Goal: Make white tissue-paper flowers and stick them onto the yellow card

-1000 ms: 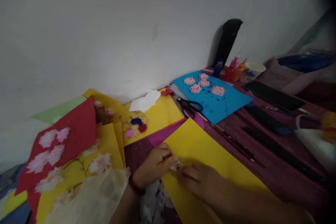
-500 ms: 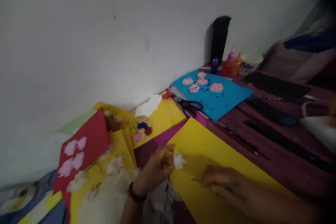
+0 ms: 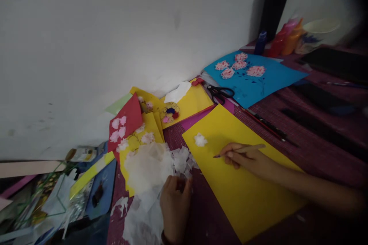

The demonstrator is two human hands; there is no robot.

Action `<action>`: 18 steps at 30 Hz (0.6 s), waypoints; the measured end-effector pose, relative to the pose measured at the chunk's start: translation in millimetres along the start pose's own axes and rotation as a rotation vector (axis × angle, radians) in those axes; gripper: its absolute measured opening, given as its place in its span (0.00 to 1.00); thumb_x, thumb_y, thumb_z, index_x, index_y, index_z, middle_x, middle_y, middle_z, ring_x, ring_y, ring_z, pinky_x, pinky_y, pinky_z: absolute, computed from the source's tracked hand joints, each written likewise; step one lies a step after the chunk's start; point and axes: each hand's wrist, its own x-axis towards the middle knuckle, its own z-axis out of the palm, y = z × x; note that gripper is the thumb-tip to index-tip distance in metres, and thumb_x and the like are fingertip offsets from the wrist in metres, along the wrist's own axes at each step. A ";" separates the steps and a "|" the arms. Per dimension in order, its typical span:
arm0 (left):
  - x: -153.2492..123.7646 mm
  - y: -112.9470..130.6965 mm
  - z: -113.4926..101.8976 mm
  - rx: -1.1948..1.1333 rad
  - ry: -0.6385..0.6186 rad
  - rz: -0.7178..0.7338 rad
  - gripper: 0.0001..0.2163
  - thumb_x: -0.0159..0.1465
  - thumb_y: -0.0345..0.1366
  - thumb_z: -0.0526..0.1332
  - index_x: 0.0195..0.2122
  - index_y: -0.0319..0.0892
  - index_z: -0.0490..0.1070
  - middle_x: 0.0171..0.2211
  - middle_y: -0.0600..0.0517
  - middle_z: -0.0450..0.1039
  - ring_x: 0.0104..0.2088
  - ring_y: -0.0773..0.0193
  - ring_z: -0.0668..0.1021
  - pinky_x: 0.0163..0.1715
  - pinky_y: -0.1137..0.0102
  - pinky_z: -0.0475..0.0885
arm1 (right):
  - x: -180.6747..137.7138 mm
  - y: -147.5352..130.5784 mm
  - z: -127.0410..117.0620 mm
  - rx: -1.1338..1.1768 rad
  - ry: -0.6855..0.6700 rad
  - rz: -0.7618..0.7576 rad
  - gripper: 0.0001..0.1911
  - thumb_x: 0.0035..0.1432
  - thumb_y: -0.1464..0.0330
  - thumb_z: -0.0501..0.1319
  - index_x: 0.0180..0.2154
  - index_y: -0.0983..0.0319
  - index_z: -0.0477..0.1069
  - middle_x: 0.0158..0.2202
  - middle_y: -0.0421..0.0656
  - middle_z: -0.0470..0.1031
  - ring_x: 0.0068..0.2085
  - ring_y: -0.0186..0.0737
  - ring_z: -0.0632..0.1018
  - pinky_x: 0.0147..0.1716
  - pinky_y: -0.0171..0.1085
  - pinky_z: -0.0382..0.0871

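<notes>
My right hand (image 3: 240, 157) holds a thin paintbrush (image 3: 255, 147) with a pale wooden handle, its dark tip just over the yellow sheet (image 3: 241, 195). A small crumpled white paper flower (image 3: 200, 140) sits near the sheet's upper left edge, left of the brush tip. My left hand (image 3: 176, 203) is lower left of the sheet, fingers curved, thumb and forefinger apart. Its fingertips are by a heap of small white tissue paper pieces (image 3: 181, 159); whether they touch any is unclear. Larger white tissue sheets (image 3: 149, 166) lie left of it.
A blue sheet (image 3: 244, 92) with pink flowers, black scissors (image 3: 220, 92) and paint bottles (image 3: 291, 40) lie towards the back. Left are a red sheet (image 3: 132, 113) with flowers and a cluttered pile (image 3: 57, 199). Pencil-like sticks (image 3: 264, 123) lie right of the yellow sheet. A wall stands behind.
My left hand has left the white flower and moved down to the tissue pieces. My right hand still holds the paintbrush above the sheet. The view has shifted, showing more at the left.
</notes>
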 end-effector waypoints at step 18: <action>78.1 91.5 -9.4 -1.149 -0.304 0.015 0.10 0.50 0.38 0.67 0.31 0.39 0.72 0.23 0.54 0.73 0.23 0.71 0.73 0.23 0.77 0.67 | -7.6 -90.6 10.1 -0.216 0.169 -0.432 0.08 0.60 0.69 0.56 0.35 0.63 0.73 0.31 0.45 0.73 0.32 0.35 0.73 0.28 0.32 0.66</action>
